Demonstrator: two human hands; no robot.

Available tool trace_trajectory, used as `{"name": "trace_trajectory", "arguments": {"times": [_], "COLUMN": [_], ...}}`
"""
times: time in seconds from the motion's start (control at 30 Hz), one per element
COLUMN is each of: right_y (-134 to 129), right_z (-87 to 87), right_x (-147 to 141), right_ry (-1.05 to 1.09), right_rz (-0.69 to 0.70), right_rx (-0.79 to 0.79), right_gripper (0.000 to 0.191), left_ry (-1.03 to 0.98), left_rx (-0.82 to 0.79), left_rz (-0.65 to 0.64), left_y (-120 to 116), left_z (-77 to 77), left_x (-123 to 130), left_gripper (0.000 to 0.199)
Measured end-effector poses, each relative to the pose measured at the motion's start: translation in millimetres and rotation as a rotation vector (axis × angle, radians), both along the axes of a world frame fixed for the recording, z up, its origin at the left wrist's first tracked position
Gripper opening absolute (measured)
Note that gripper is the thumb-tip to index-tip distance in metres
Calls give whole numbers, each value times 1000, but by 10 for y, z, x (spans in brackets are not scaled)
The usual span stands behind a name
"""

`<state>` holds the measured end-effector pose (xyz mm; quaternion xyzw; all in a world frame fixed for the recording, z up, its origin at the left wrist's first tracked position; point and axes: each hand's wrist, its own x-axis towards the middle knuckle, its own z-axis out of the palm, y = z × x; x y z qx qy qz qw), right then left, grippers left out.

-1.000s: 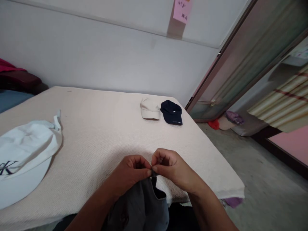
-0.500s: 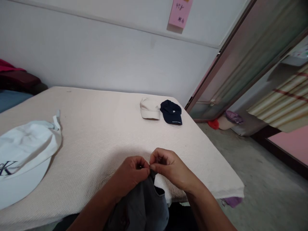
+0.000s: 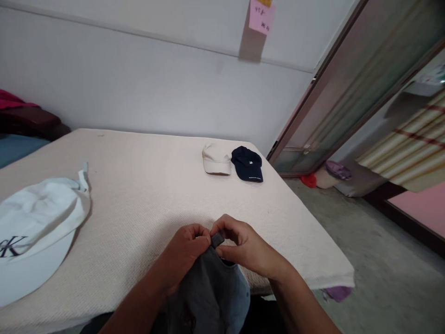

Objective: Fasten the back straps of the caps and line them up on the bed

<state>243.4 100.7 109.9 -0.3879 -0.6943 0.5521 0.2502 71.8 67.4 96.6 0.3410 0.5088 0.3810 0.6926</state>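
A dark grey baseball cap (image 3: pixel 208 292) hangs at the table's front edge, over my lap, its back strap uppermost. My left hand (image 3: pixel 189 248) pinches the strap end (image 3: pixel 217 240) between thumb and fingertips. On the other side, my right hand (image 3: pixel 243 243) has its index fingertip on the strap and its thumb just below, curled around the short dark end. Part of the cap's opening shows under the right thumb. The fastening itself is too small to make out.
A white cap (image 3: pixel 41 208) with dark letters lies at the left. A beige cap (image 3: pixel 216 160) and a navy cap (image 3: pixel 247 163) sit side by side near the back right of the cloth-covered table (image 3: pixel 139 185). Behind stands a white wall (image 3: pixel 139 83) with a pink note (image 3: pixel 261 17).
The strap end has come into view between my hands, and my right thumb and index finger have parted slightly. Both hands have shifted a little left; the grey cap has swung slightly right.
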Motion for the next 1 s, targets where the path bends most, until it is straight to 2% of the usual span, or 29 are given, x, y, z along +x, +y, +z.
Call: {"name": "trace_trajectory", "arguments": {"times": [0.13,0.23,0.5,0.63,0.83,1.0], "right_y": [-17,-23,39,44,52,92], "right_z": [-14,-33,-179,-196,-234,-273], "right_x": [-32,-53,-40,-29,-36,-5], "right_ry": [-56,-48,181,177,305,321], "right_rz": [-20,-20,7,9,31,31], "right_rx": [139,148,-140,-194,-347,-346], "right_gripper": [32,27,19,25,27,24], "left_ry": [-62,-117,-124,-120,-76,-45], "left_rx": [22,44,59,65,63,39], "left_rz": [16,18,-1,-8,-10,-24], "left_y": [6,8,-3,4,2,11], "left_z": [2,15,27,-10,-12,25], "left_x": [-6,-19,-28,-33,-17,-55], "left_gripper": [12,9,10,10,7,8]}}
